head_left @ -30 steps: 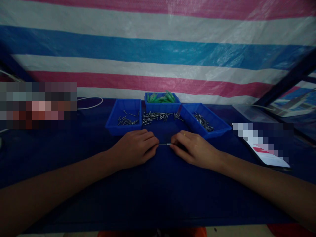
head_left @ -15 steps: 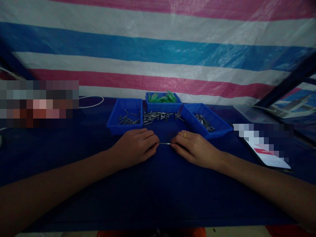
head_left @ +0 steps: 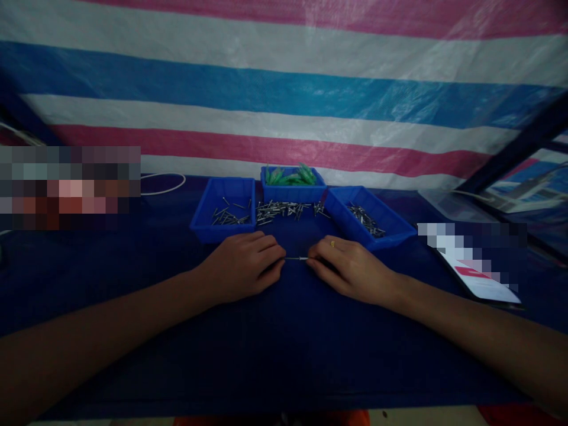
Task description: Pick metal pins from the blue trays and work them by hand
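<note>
Between my two hands runs a thin metal blind rivet point(head_left: 295, 258), lying level, with a thicker pale section toward its right end. My left hand point(head_left: 248, 264) pinches the rivet's left end between thumb and fingers. At the other end, the fingertips of my right hand point(head_left: 350, 263), which wears a gold ring, are closed on the thicker section. Both tips of the rivet are hidden in the fingers. Just beyond the hands, several similar rivets point(head_left: 284, 209) lie loose in a pile on the dark blue table point(head_left: 275, 349).
A left blue bin point(head_left: 199, 220) and a right blue bin point(head_left: 394, 228) hold more metal pieces. Behind the pile, another blue bin point(head_left: 293, 192) contains green-wrapped bundles point(head_left: 304, 174). A phone-like device point(head_left: 483, 281) lies at right, a white cable point(head_left: 171, 184) at left. Striped sheeting point(head_left: 284, 89) hangs behind.
Almost nothing differs. Both hands keep their grip on the rivet, and the whole view has shifted very slightly.
</note>
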Demonstrator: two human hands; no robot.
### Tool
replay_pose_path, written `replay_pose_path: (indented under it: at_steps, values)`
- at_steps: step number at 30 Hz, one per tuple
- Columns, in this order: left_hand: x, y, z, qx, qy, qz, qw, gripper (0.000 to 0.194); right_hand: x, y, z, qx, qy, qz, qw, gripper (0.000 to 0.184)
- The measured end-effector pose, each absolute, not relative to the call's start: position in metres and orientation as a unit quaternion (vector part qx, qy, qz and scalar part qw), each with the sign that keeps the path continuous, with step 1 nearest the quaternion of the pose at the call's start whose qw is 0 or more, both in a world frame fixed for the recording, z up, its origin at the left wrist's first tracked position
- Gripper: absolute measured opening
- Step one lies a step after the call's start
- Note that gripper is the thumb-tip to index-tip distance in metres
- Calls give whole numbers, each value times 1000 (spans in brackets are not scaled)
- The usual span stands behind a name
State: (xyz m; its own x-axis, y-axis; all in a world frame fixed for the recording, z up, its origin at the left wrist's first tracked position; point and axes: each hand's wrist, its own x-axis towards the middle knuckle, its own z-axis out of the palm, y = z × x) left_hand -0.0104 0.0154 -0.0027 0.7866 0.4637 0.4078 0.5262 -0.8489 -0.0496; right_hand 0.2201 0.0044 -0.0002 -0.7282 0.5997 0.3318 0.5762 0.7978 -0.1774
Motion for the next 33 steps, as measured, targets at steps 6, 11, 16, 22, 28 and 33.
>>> replay_pose_path:
  at_steps: [6, 11, 16, 22, 28, 33]
  values:
    - [-10, 15, -2, -944, -251, -196, 86, 19, 220, 5, -1, -311, -929, 30, 200, 17]
    - [-10, 16, -2, -942, -249, -203, 97, 19, 220, 4, 0, -312, -928, 31, 203, 16]
    - [-11, 16, -3, -941, -237, -215, 106, 17, 221, 4, -1, -314, -928, 26, 199, 17]
    - [-12, 14, -3, -936, -230, -238, 123, 19, 221, 4, -1, -315, -928, 30, 198, 17]
    - [-11, 15, -5, -931, -241, -244, 127, 20, 221, 4, 0, -313, -928, 29, 200, 18]
    - [-13, 16, -7, -931, -242, -244, 122, 21, 221, 4, 0, -316, -928, 27, 197, 18]
